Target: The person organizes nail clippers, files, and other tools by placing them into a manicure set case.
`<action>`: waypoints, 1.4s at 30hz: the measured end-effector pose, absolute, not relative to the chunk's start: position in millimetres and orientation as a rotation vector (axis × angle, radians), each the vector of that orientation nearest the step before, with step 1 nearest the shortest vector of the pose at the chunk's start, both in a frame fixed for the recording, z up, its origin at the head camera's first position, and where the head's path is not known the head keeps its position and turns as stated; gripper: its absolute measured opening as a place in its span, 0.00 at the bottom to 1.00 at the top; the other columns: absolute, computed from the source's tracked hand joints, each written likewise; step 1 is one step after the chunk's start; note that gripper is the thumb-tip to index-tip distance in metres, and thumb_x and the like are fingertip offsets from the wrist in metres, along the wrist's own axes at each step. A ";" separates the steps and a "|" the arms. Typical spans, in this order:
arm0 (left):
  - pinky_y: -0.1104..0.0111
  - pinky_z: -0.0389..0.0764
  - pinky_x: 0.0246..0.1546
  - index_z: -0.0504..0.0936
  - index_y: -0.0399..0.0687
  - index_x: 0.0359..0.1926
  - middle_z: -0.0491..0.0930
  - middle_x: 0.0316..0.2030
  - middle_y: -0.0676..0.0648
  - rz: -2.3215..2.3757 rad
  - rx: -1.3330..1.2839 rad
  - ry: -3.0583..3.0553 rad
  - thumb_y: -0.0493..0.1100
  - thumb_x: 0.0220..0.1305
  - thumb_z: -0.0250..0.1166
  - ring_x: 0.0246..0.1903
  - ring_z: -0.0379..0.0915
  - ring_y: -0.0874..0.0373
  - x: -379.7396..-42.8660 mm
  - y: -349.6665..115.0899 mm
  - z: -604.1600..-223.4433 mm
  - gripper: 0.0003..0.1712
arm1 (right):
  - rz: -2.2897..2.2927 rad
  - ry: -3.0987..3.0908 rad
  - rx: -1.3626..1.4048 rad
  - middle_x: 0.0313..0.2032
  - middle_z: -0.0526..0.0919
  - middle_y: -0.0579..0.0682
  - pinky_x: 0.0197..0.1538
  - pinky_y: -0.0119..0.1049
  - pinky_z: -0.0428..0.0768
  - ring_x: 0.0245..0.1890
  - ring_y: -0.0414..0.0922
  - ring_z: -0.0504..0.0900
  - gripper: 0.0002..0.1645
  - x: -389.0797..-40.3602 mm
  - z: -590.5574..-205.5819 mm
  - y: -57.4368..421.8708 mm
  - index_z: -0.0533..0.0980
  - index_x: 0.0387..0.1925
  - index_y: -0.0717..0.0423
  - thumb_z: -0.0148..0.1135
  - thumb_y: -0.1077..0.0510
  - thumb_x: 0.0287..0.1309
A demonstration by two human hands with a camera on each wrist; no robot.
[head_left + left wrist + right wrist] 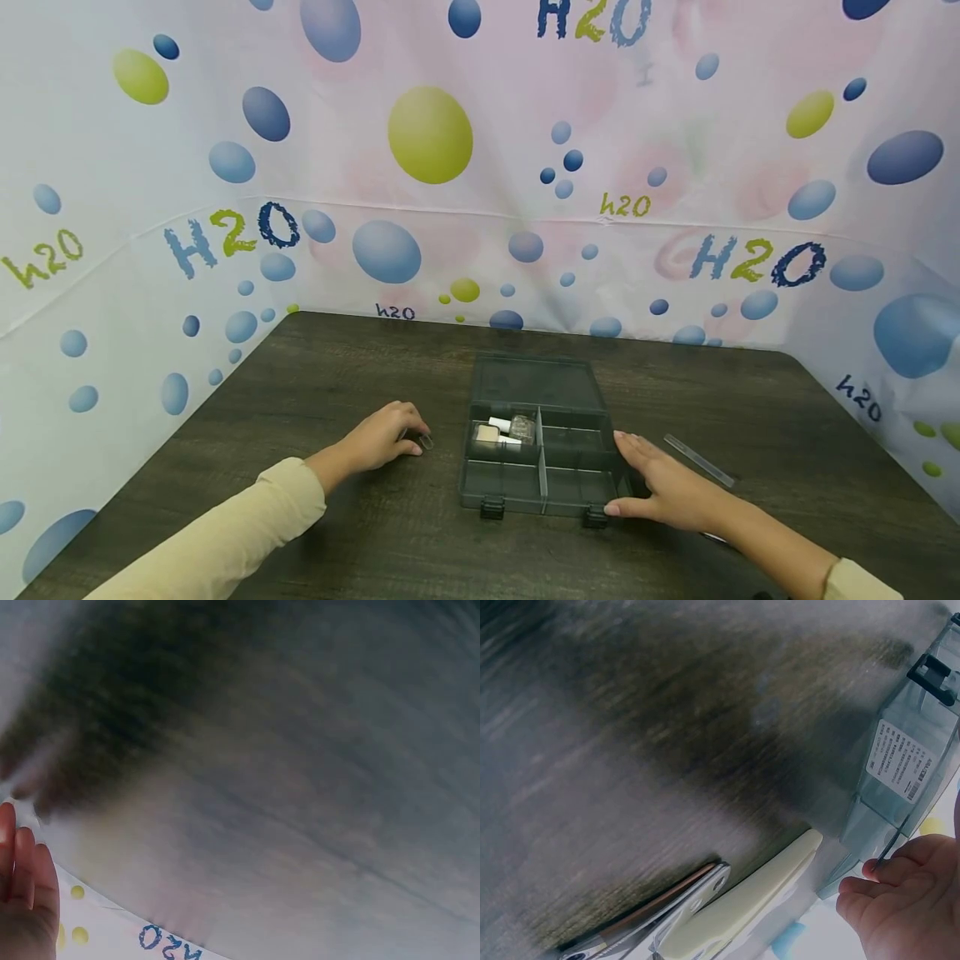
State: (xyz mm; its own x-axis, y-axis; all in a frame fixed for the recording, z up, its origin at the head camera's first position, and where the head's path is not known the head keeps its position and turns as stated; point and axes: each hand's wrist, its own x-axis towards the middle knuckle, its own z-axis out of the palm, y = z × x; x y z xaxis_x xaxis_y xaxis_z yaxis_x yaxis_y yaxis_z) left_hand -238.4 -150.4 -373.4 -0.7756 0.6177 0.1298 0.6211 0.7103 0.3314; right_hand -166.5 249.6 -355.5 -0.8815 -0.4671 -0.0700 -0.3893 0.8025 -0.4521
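Observation:
A dark see-through organizer box [543, 504] lies with its lid [534, 382] folded back. In its far left compartment are two nail polish bottles with white caps, one beige [487, 433] and one glittery [522, 428]. Left of the box, my left hand [378, 440] pinches a small clear piece [427, 442], its kind hard to tell; the left wrist view shows only fingers [30, 862]. My right hand [667, 482] rests along the box's right side, thumb near the front latch [596, 517]. In the right wrist view its fingertips touch the labelled box wall [870, 780].
A clear plastic strip [700, 460] lies right of the box. Under the right forearm, the right wrist view shows a cream-coloured long handle [742, 900] beside a metal tool [697, 896] with holes and a brown edge. A printed curtain [480, 208] hangs behind the table.

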 end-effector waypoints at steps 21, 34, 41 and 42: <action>0.65 0.78 0.38 0.82 0.43 0.32 0.78 0.32 0.50 -0.672 -1.079 -2.852 0.38 0.54 0.67 0.35 0.74 0.56 -243.9 -150.7 -376.2 0.04 | -0.639 2.821 -0.676 0.67 0.50 0.72 0.60 0.67 0.58 0.66 0.70 0.51 0.63 -166.6 -356.8 249.4 0.49 0.68 0.73 0.61 0.32 0.48; 0.75 0.76 0.29 0.82 0.42 0.28 0.79 0.29 0.50 -0.819 -0.976 -2.824 0.37 0.51 0.69 0.28 0.73 0.63 -244.5 -148.1 -374.6 0.04 | -0.648 2.815 -0.666 0.67 0.50 0.73 0.60 0.68 0.58 0.66 0.71 0.50 0.63 -166.3 -357.3 249.9 0.49 0.68 0.73 0.62 0.32 0.48; 0.76 0.73 0.25 0.84 0.42 0.26 0.80 0.27 0.49 -0.907 -0.942 -2.748 0.37 0.51 0.70 0.24 0.68 0.69 -242.7 -146.8 -365.6 0.03 | -0.643 2.824 -0.666 0.67 0.50 0.73 0.60 0.68 0.58 0.66 0.71 0.51 0.63 -166.4 -357.6 250.2 0.49 0.68 0.73 0.62 0.32 0.48; 0.76 0.72 0.24 0.84 0.42 0.26 0.80 0.27 0.49 -0.909 -0.938 -2.739 0.37 0.51 0.70 0.24 0.68 0.69 -242.2 -146.7 -364.1 0.03 | -0.639 2.824 -0.667 0.67 0.51 0.73 0.60 0.68 0.58 0.66 0.71 0.51 0.63 -166.3 -357.5 250.0 0.49 0.68 0.73 0.61 0.32 0.48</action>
